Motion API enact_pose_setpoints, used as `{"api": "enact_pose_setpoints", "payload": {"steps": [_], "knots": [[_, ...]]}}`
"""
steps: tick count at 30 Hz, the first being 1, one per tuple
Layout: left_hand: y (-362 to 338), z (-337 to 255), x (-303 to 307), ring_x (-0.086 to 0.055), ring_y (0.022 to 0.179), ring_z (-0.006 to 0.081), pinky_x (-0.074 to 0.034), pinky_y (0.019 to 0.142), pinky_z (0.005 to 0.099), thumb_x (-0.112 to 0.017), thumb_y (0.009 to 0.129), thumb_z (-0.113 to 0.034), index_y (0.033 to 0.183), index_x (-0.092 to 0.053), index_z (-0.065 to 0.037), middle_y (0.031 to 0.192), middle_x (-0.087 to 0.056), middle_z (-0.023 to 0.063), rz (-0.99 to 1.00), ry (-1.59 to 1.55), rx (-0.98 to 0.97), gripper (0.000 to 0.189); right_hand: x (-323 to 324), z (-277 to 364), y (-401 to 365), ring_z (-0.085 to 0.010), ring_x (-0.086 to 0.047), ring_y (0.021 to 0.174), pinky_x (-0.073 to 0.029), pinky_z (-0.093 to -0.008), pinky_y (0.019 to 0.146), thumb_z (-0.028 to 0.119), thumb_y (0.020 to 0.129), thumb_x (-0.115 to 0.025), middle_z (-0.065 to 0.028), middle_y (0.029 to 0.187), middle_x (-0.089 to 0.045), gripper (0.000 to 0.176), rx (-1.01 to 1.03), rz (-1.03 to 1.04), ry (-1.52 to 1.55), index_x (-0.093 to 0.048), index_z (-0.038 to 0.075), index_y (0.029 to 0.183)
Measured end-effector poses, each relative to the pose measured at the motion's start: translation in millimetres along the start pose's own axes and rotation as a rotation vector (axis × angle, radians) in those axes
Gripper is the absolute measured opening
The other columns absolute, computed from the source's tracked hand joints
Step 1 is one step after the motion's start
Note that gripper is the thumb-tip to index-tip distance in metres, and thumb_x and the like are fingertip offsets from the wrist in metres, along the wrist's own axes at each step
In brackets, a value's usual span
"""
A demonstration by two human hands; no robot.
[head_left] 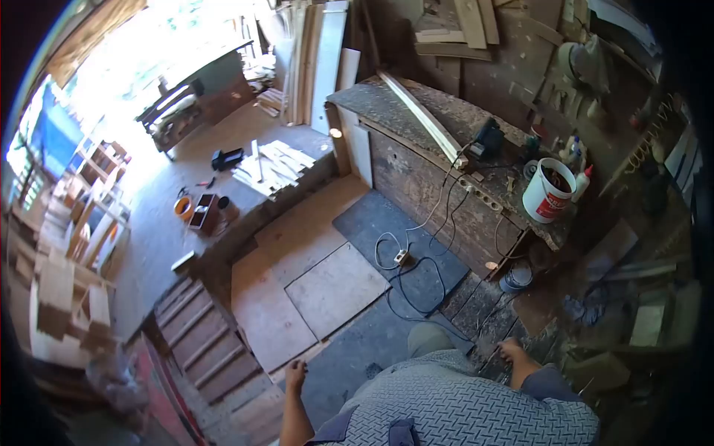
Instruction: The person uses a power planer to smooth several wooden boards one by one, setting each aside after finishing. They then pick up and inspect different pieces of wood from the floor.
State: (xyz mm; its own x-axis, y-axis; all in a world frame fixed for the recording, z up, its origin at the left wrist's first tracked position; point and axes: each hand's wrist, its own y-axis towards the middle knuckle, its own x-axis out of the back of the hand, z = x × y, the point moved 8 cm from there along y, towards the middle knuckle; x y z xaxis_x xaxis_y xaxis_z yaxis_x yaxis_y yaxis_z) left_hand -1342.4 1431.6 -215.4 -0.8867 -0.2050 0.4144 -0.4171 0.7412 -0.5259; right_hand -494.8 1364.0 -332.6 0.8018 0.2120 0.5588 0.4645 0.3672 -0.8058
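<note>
My left hand [296, 374] hangs beside my body over the floor boards, its fingers loosely curled with nothing visible in them. On the other side my right hand [511, 349] is held low over dark wooden planks, fingers also curled, and no object shows in it. Neither hand touches anything I can see. Nearest my left hand lie the pale floor panels [338, 290] and a slatted wooden ramp [201, 334]. Ahead of my right hand are a black cable [424, 316] with a small socket block [401, 256] on the dark mat and a paint tin [516, 277].
A workbench [424, 175] carries a long wooden strip [424, 119], a power tool [489, 138] and a white bucket [549, 192]. Across the step, a raised floor [160, 223] holds wood pieces [274, 167] and a wooden box [202, 215]. Boards [327, 67] lean behind.
</note>
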Motion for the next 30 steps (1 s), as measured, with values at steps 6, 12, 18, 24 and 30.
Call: {"api": "enact_pose_setpoints", "payload": {"steps": [6, 12, 18, 24, 30], "knots": [[127, -164, -23, -0.064, 0.076, 0.0154, -0.047, 0.060, 0.0274, -0.060, 0.091, -0.026, 0.110, -0.062, 0.000, 0.093, -0.069, 0.0079, 0.011, -0.013, -0.114, 0.032, -1, 58, 32, -0.0183, -0.054, 0.049, -0.040, -0.0348, 0.042, 0.028, 0.092, -0.063, -0.0059, 0.066, -0.059, 0.021, -0.112, 0.130, 0.539, -0.064, 0.006, 0.091], [230, -274, -155, -0.066, 0.077, 0.0164, -0.048, 0.061, 0.0291, -0.060, 0.091, -0.028, 0.115, -0.062, -0.001, 0.095, -0.070, 0.0085, 0.180, 0.027, -0.006, 0.036, 132, 425, 61, -0.0301, -0.061, 0.067, -0.048, -0.0421, 0.063, 0.030, 0.089, -0.060, -0.0137, 0.072, -0.062, 0.026, 0.599, -0.378, 0.244, -0.065, 0.005, 0.085], [302, -354, -274, -0.066, 0.075, 0.0211, -0.052, 0.071, 0.0356, -0.062, 0.091, -0.035, 0.111, -0.065, 0.002, 0.096, -0.070, 0.0120, 0.401, 0.467, -0.186, 0.042, 270, 651, 58, -0.0359, -0.060, 0.107, -0.048, -0.0446, 0.088, 0.044, 0.082, -0.071, -0.0173, 0.115, -0.063, 0.063, 0.797, -0.634, 0.466, -0.051, 0.010, 0.131], [339, -461, -349, -0.064, 0.081, 0.0184, -0.051, 0.073, 0.0333, -0.063, 0.090, -0.033, 0.113, -0.065, 0.001, 0.098, -0.070, 0.0118, 0.450, 0.324, -0.070, 0.042, 284, 728, 55, -0.0361, -0.051, 0.122, -0.043, -0.0432, 0.099, 0.041, 0.071, -0.081, -0.0207, 0.132, -0.052, 0.086, 0.557, -0.540, 0.102, -0.040, 0.006, 0.139], [353, -684, -489, -0.065, 0.102, 0.0269, -0.049, 0.090, 0.0371, -0.062, 0.091, -0.036, 0.119, -0.062, -0.003, 0.113, -0.067, 0.0153, 0.602, 0.602, -0.593, 0.044, 274, 735, 64, -0.0405, -0.056, 0.105, -0.045, -0.0459, 0.090, 0.024, 0.065, -0.084, -0.0206, 0.110, -0.058, 0.063, 0.651, -0.722, 0.244, -0.052, 0.003, 0.116]]}}
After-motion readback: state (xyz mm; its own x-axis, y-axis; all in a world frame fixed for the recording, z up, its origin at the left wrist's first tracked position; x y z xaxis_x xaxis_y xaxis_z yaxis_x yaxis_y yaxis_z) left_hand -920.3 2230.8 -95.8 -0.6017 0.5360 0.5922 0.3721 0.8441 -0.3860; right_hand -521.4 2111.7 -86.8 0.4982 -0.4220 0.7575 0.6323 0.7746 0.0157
